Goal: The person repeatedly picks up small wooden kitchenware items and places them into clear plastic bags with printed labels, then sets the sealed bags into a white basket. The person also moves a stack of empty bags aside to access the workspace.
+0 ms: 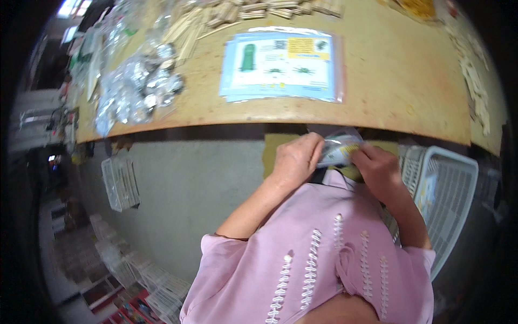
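Note:
Close to my body, just below the table's front edge, my left hand (pixel 297 156) grips one side of a clear plastic bag (pixel 338 152). My right hand (pixel 376 164) grips its other side. Inside the bag shows a white and yellow printed card, partly covered by my fingers. Beyond my hands, a stack of similar bagged printed cards (pixel 279 67) lies flat on the wooden table (pixel 388 81). The top card bears green pictures and writing.
On the table's left sits a heap of clear bags with silvery round items (pixel 141 85). Wooden sticks (pixel 259 10) lie at the back, yellow material (pixel 419 8) at the far right. A plastic basket (pixel 449 202) stands at my right, a smaller crate (pixel 120 182) on the floor at left.

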Tool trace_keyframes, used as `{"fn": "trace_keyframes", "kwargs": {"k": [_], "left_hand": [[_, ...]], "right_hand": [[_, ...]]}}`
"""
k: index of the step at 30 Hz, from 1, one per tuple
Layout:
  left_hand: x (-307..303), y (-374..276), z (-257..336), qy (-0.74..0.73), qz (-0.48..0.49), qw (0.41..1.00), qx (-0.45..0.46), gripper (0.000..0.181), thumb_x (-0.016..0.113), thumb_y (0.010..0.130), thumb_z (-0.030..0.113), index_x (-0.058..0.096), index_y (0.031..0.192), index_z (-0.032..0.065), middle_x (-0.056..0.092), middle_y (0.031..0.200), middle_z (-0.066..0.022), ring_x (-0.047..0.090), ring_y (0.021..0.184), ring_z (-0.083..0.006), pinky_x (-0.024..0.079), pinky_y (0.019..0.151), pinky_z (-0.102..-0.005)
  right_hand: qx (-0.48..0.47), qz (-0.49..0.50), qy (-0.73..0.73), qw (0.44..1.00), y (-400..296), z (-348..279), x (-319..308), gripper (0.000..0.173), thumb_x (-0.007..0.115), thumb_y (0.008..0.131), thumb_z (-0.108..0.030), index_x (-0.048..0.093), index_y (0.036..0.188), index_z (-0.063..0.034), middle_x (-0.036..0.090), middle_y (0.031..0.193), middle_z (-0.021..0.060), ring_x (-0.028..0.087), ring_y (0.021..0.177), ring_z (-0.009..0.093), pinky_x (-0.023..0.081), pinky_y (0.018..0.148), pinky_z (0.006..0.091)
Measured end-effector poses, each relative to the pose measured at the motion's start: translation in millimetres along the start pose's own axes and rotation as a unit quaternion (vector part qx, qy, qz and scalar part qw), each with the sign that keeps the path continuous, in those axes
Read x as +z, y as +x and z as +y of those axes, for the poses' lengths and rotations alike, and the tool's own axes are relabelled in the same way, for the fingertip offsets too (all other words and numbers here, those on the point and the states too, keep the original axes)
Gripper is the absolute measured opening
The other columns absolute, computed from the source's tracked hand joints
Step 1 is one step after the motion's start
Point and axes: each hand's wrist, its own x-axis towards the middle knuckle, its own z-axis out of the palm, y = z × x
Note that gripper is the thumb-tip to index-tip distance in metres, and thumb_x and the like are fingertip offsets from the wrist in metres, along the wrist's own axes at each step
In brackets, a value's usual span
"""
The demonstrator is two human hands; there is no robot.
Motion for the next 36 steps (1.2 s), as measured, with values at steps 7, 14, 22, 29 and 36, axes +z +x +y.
{"fn": "trace_keyframes", "kwargs": {"k": [7, 14, 22, 29, 36], "left_hand": [[-112, 27, -41, 0.087, 0.137, 0.987, 0.018, 0.022, 0.076, 0.087, 0.006, 0.070, 0.108, 0.0052, 0.071, 0.090, -0.0158, 0.071, 0.080, -0.0334, 0.057, 0.070, -0.0403], [-211, 65, -171, 0.393, 0.234, 0.874, -0.161, 0.042, 0.074, 0.092, 0.030, 0.064, 0.124, 0.0053, 0.066, 0.119, -0.0201, 0.070, 0.093, -0.0400, 0.057, 0.081, -0.0486], [-208, 53, -180, -0.256, 0.350, 0.896, -0.099, 0.015, 0.072, 0.097, 0.010, 0.068, 0.110, 0.0049, 0.071, 0.098, -0.0043, 0.064, 0.074, -0.0128, 0.054, 0.064, -0.0268], [-164, 20, -41, -0.581, 0.118, 0.804, -0.054, 0.005, 0.059, 0.105, 0.006, 0.063, 0.108, 0.0053, 0.074, 0.101, -0.0078, 0.067, 0.067, -0.0103, 0.056, 0.062, -0.0227], [-125, 18, 24, 0.008, -0.198, 0.979, 0.038, 0.018, 0.069, 0.093, 0.007, 0.067, 0.112, 0.0059, 0.074, 0.099, -0.0157, 0.074, 0.084, -0.0301, 0.058, 0.072, -0.0375]], "right_hand": [[-0.041, 0.101, 0.072, 0.991, 17, -12, -3, 0.022, 0.073, 0.078, 0.001, 0.078, 0.099, -0.0052, 0.070, 0.096, 0.0108, 0.066, 0.106, 0.033, 0.056, 0.089, 0.0414], [-0.018, 0.150, 0.167, 0.974, 19, -23, 10, 0.026, 0.077, 0.076, 0.004, 0.078, 0.100, -0.0048, 0.065, 0.093, 0.0089, 0.064, 0.096, 0.031, 0.054, 0.083, 0.0408], [-0.083, 0.181, 0.178, 0.964, 35, -35, 5, 0.017, 0.076, 0.075, 0.003, 0.071, 0.090, -0.0042, 0.067, 0.108, 0.0116, 0.064, 0.110, 0.034, 0.053, 0.093, 0.0414], [-0.137, 0.095, 0.208, 0.964, 58, -42, -9, 0.022, 0.077, 0.079, 0.001, 0.072, 0.100, 0.0008, 0.058, 0.137, 0.0222, 0.057, 0.127, 0.046, 0.048, 0.106, 0.0504], [-0.170, 0.074, 0.239, 0.953, 56, -47, -11, 0.022, 0.076, 0.080, 0.001, 0.073, 0.102, 0.0023, 0.055, 0.141, 0.0238, 0.055, 0.130, 0.045, 0.048, 0.108, 0.0490]]}}
